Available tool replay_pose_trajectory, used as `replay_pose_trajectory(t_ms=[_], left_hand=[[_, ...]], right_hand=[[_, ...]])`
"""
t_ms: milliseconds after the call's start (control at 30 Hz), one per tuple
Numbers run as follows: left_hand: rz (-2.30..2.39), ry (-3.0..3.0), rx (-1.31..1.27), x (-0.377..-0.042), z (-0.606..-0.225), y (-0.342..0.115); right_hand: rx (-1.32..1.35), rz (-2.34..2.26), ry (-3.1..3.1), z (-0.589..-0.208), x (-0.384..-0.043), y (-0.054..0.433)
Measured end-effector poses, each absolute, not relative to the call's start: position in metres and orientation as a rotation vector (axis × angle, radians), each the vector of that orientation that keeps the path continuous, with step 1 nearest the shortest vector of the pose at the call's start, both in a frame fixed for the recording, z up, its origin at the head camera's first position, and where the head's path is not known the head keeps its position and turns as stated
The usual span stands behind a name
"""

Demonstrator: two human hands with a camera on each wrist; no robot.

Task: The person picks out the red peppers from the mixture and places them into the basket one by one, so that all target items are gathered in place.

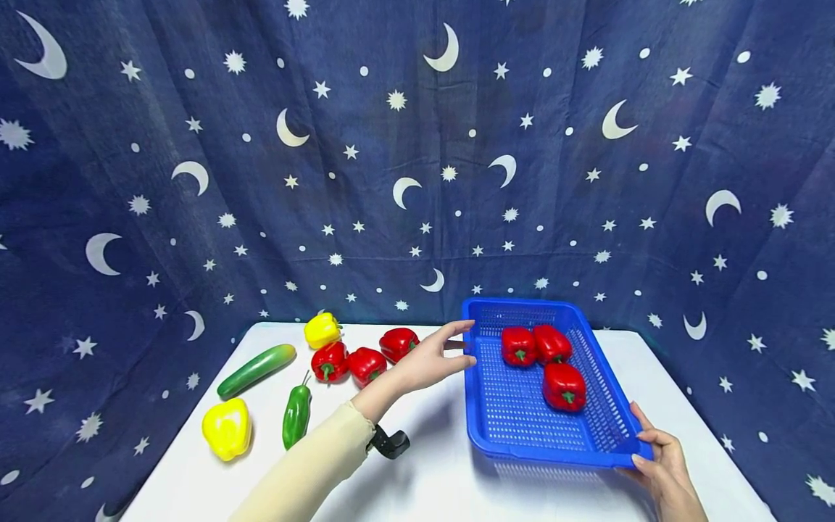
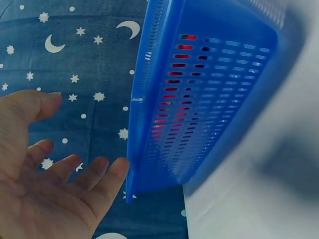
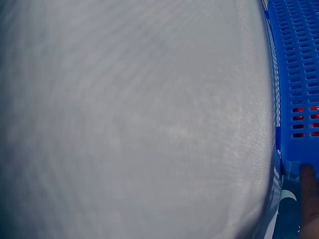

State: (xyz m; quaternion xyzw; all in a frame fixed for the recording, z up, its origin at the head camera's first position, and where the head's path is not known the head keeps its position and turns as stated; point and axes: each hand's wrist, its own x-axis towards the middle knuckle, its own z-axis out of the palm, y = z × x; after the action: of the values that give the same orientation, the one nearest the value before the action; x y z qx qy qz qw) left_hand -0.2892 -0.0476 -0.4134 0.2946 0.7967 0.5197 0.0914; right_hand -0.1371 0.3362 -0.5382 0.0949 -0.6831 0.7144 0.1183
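Note:
A blue plastic basket point(image 1: 554, 457) with slotted walls is on the right of the table, and 3 red bell peppers point(image 1: 565, 386) lie inside it. At its near right corner my right hand point(image 1: 667, 467) pinches the rim, thumb on top and fingers along the outer side. The right wrist view catches only one finger point(image 3: 309, 199) against the basket wall point(image 3: 299, 79). My left hand point(image 1: 430, 361) is at the left rim with fingers spread and thumb apart. In the left wrist view that hand point(image 2: 55, 184) holds nothing; its fingertips come close to the rim, contact unclear.
Left of the basket lie red bell peppers point(image 1: 367, 366), partly behind my left arm. Farther left are a yellow bell pepper point(image 1: 322, 330), another yellow pepper point(image 1: 227, 429), a cucumber point(image 1: 256, 370) and a green chili pepper point(image 1: 296, 415). A star-patterned curtain point(image 1: 417, 145) surrounds the white table point(image 1: 430, 457).

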Motion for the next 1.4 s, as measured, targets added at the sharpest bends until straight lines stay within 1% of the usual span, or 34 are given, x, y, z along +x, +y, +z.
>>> replay_pose_trajectory(t_ms=[600, 900, 1100, 1400], left_hand=[[1.607, 2.438, 0.844, -0.274, -0.420, -0.092], [1.574, 2.555, 0.704, -0.269, -0.419, -0.123], [1.554, 2.661, 0.584, -0.267, -0.420, -0.145], [1.452, 2.821, 0.367, -0.266, -0.437, -0.182]], right_hand=[[0.381, 2.060, -1.893, -0.534, -0.138, 0.325], [0.359, 2.057, -1.917, -0.533, -0.137, 0.325], [0.413, 2.068, -1.880, -0.535, -0.138, 0.327], [0.325, 2.054, -1.930, -0.538, -0.139, 0.329]])
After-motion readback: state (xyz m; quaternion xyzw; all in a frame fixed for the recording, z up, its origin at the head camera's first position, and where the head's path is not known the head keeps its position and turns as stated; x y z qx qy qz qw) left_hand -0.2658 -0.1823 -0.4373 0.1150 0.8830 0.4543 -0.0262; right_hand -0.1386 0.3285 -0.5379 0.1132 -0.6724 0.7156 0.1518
